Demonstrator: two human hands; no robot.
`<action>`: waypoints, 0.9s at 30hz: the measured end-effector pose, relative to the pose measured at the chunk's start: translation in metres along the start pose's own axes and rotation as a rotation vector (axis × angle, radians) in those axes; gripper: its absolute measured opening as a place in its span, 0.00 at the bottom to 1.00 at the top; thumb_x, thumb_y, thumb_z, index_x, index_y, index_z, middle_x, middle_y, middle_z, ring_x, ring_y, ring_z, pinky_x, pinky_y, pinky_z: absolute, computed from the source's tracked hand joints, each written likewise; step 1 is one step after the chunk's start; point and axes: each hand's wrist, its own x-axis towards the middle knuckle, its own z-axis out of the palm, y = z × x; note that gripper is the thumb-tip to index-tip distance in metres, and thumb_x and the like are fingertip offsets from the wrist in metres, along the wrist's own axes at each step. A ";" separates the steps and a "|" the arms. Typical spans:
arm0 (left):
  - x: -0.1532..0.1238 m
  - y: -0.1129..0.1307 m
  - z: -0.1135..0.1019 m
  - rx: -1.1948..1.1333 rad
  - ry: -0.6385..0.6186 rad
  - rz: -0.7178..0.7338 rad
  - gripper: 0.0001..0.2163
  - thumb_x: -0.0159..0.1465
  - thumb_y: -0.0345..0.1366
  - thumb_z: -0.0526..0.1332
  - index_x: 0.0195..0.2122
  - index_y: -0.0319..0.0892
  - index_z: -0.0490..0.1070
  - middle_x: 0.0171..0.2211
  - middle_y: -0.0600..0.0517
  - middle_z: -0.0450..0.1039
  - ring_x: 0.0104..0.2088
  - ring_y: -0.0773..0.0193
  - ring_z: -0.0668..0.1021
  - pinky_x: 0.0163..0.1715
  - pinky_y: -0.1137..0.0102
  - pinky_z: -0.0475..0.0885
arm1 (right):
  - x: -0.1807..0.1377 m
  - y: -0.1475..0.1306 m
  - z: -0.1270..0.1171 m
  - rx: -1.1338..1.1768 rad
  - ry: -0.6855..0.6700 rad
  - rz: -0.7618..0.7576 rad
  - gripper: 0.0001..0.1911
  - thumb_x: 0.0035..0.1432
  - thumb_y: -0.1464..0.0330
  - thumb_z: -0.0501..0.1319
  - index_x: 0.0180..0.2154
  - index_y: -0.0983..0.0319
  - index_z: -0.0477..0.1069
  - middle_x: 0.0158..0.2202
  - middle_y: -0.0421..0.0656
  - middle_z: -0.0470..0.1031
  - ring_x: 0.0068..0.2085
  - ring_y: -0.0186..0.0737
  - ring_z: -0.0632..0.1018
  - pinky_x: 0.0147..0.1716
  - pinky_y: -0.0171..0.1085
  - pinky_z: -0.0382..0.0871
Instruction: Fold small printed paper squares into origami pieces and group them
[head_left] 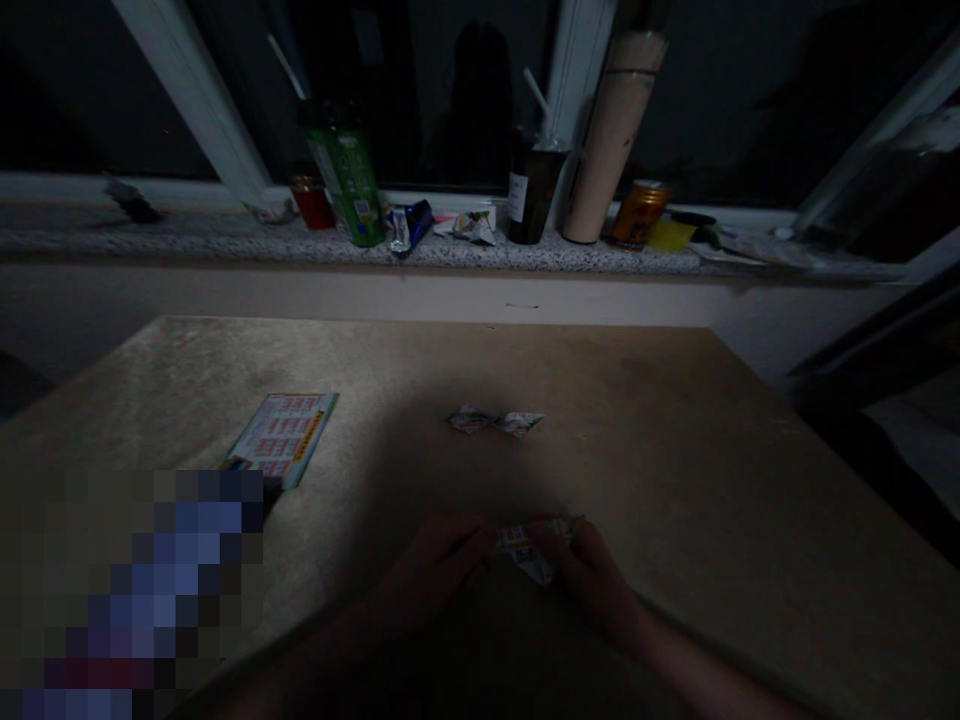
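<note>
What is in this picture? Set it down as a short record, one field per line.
light: dim
left hand: pinches the left end of the folded paper
right hand: pinches its right end, over the near part of the table
table middle: second folded piece, lying free of both hands
table left: printed sheet, lying flat
windowsill: green bottle, red jar, dark cup with a straw, beige tube, gold can
</note>
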 end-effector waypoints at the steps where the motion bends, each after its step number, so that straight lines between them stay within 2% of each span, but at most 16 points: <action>1: 0.000 -0.001 0.000 0.005 -0.013 0.006 0.18 0.65 0.44 0.48 0.22 0.41 0.63 0.18 0.59 0.58 0.20 0.70 0.62 0.20 0.77 0.56 | -0.001 0.001 0.001 0.012 -0.010 0.003 0.21 0.52 0.51 0.58 0.30 0.63 0.71 0.24 0.40 0.69 0.26 0.35 0.69 0.24 0.31 0.63; 5: 0.000 -0.001 0.000 0.029 -0.033 0.030 0.17 0.65 0.43 0.48 0.22 0.41 0.62 0.18 0.59 0.58 0.21 0.70 0.62 0.21 0.76 0.56 | -0.001 0.000 0.002 0.006 -0.101 -0.017 0.21 0.55 0.51 0.56 0.29 0.63 0.72 0.24 0.40 0.70 0.27 0.35 0.69 0.25 0.32 0.63; 11: -0.001 0.005 -0.001 0.027 -0.047 0.024 0.18 0.65 0.43 0.48 0.21 0.40 0.62 0.18 0.59 0.57 0.20 0.70 0.62 0.21 0.76 0.56 | 0.000 -0.003 0.000 -0.018 -0.112 -0.026 0.21 0.55 0.51 0.55 0.26 0.63 0.71 0.22 0.39 0.67 0.24 0.33 0.67 0.23 0.31 0.61; 16: 0.000 0.001 0.000 0.032 -0.055 0.044 0.17 0.64 0.43 0.50 0.22 0.40 0.64 0.18 0.59 0.58 0.20 0.71 0.62 0.21 0.77 0.56 | 0.000 -0.003 0.002 0.009 -0.219 -0.076 0.19 0.54 0.53 0.58 0.27 0.63 0.71 0.23 0.38 0.68 0.24 0.32 0.67 0.23 0.30 0.61; 19: -0.001 -0.001 -0.001 -0.012 -0.071 0.062 0.17 0.64 0.44 0.50 0.23 0.39 0.66 0.18 0.59 0.59 0.20 0.71 0.62 0.21 0.77 0.57 | 0.001 -0.004 0.002 0.032 -0.237 -0.072 0.20 0.55 0.52 0.57 0.26 0.63 0.71 0.23 0.39 0.69 0.25 0.32 0.68 0.24 0.30 0.62; 23: -0.006 0.001 -0.006 -0.124 -0.139 0.185 0.17 0.64 0.44 0.49 0.31 0.38 0.71 0.24 0.55 0.65 0.26 0.67 0.68 0.28 0.75 0.63 | 0.002 -0.005 -0.001 0.104 -0.255 -0.042 0.20 0.56 0.53 0.57 0.26 0.63 0.71 0.24 0.39 0.71 0.26 0.32 0.70 0.27 0.31 0.64; 27: -0.011 0.000 -0.008 -0.148 -0.181 0.198 0.11 0.61 0.42 0.57 0.38 0.40 0.71 0.32 0.52 0.71 0.33 0.63 0.72 0.34 0.73 0.65 | 0.003 -0.005 -0.004 0.170 -0.300 0.000 0.20 0.55 0.53 0.58 0.25 0.63 0.71 0.23 0.39 0.71 0.26 0.32 0.70 0.28 0.31 0.64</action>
